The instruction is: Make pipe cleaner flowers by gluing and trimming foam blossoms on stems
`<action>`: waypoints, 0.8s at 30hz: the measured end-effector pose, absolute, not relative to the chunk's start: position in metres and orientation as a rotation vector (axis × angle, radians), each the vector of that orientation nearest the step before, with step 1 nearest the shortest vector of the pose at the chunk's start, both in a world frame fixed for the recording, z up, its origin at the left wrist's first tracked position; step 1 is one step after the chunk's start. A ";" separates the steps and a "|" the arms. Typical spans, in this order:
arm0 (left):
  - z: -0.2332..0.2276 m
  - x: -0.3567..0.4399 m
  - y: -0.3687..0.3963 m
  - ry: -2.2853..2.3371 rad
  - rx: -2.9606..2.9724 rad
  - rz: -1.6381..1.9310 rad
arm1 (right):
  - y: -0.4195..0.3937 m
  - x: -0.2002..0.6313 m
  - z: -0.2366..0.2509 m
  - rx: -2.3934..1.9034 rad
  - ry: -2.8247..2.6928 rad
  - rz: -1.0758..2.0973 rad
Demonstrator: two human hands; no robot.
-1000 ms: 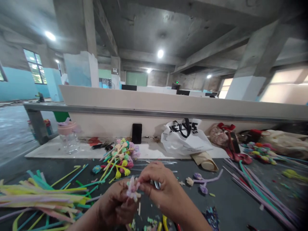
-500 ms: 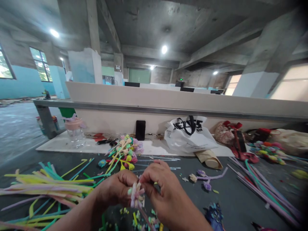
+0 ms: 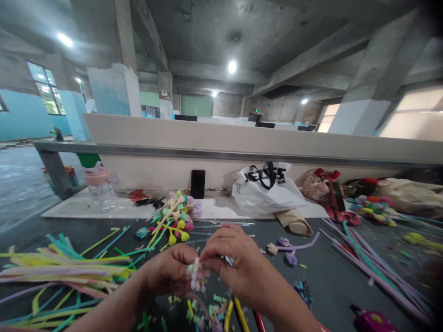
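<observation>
Both my hands meet low in the middle of the view over a dark table (image 3: 328, 286). My left hand (image 3: 169, 274) and my right hand (image 3: 230, 265) pinch a small fuzzy pipe-cleaner flower (image 3: 196, 275), pale pink and green, between their fingertips. Its stem trails down towards me. Beneath the hands lie short coloured offcuts (image 3: 211, 311) and yellow and red tool handles (image 3: 238, 316).
Long pipe cleaners (image 3: 62, 269) lie in a heap at left, more (image 3: 374, 265) at right. A bunch of finished flowers (image 3: 173, 219) sits ahead, with a jar (image 3: 100, 186), black phone (image 3: 197, 183), white bag (image 3: 266, 186) and a purple flower piece (image 3: 289, 249) beyond.
My hands have stayed together on the flower, turning it slightly. The view has shifted a little, bringing tool handles and a pink object into sight at the bottom.
</observation>
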State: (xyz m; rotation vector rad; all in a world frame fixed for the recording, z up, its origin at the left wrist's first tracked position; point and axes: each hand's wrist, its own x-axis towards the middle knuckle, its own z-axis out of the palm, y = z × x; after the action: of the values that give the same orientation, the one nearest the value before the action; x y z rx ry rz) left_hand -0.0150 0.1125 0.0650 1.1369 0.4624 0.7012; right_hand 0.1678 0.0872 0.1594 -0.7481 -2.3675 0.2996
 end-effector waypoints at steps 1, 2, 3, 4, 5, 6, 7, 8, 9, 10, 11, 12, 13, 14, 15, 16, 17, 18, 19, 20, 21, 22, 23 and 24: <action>0.065 -0.015 0.112 0.466 1.144 0.692 | 0.087 0.167 0.159 -0.761 -2.381 0.278; 0.064 -0.015 0.112 0.470 1.152 0.686 | 0.086 0.167 0.159 -0.778 -2.394 0.257; 0.064 -0.015 0.112 0.476 1.161 0.683 | 0.086 0.166 0.158 -0.796 -2.404 0.238; 0.063 -0.015 0.112 0.481 1.169 0.681 | 0.085 0.166 0.158 -0.815 -2.412 0.221; 0.063 -0.016 0.112 0.487 1.176 0.682 | 0.085 0.165 0.158 -0.836 -2.414 0.209; 0.062 -0.016 0.112 0.494 1.183 0.684 | 0.085 0.165 0.157 -0.852 -2.413 0.198; 0.062 -0.016 0.112 0.500 1.189 0.687 | 0.085 0.164 0.156 -0.863 -2.407 0.188; 0.062 -0.016 0.112 0.507 1.197 0.690 | 0.086 0.163 0.155 -0.870 -2.397 0.181; 0.062 -0.017 0.113 0.514 1.205 0.695 | 0.087 0.162 0.154 -0.873 -2.387 0.179; 0.062 -0.017 0.113 0.520 1.215 0.702 | 0.088 0.161 0.152 -0.868 -2.376 0.188; 0.063 -0.017 0.114 0.527 1.226 0.710 | 0.089 0.160 0.151 -0.857 -2.361 0.208; 0.064 -0.018 0.115 0.535 1.239 0.720 | 0.091 0.160 0.150 -0.847 -2.339 0.237; 0.066 -0.019 0.115 0.542 1.253 0.731 | 0.092 0.160 0.150 -0.840 -2.306 0.270; 0.068 -0.020 0.116 0.549 1.269 0.741 | 0.093 0.161 0.150 -0.838 -2.268 0.298; 0.071 -0.022 0.117 0.555 1.287 0.747 | 0.094 0.162 0.151 -0.844 -2.231 0.317; 0.074 -0.023 0.117 0.558 1.307 0.750 | 0.094 0.163 0.153 -0.858 -2.204 0.326; 0.078 -0.025 0.118 0.560 1.328 0.749 | 0.093 0.164 0.154 -0.875 -2.195 0.328; 0.082 -0.026 0.118 0.561 1.351 0.743 | 0.092 0.165 0.156 -0.894 -2.202 0.325; 0.086 -0.027 0.118 0.560 1.374 0.738 | 0.091 0.165 0.158 -0.910 -2.222 0.325; 0.090 -0.028 0.117 0.560 1.397 0.737 | 0.089 0.165 0.160 -0.920 -2.247 0.332; 0.093 -0.029 0.117 0.562 1.420 0.738 | 0.087 0.165 0.162 -0.922 -2.273 0.348; 0.096 -0.029 0.117 0.564 1.442 0.742 | 0.085 0.165 0.163 -0.917 -2.296 0.367; 0.098 -0.030 0.117 0.566 1.463 0.748 | 0.083 0.164 0.164 -0.914 -2.310 0.381; 0.099 -0.030 0.116 0.570 1.481 0.753 | 0.082 0.163 0.164 -0.917 -2.319 0.386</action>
State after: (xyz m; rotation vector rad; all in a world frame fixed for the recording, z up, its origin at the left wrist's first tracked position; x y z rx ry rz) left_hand -0.0295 0.1164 0.0993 1.4811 0.5696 0.7528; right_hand 0.1632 0.0820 0.1640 -0.9166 -2.3186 0.3864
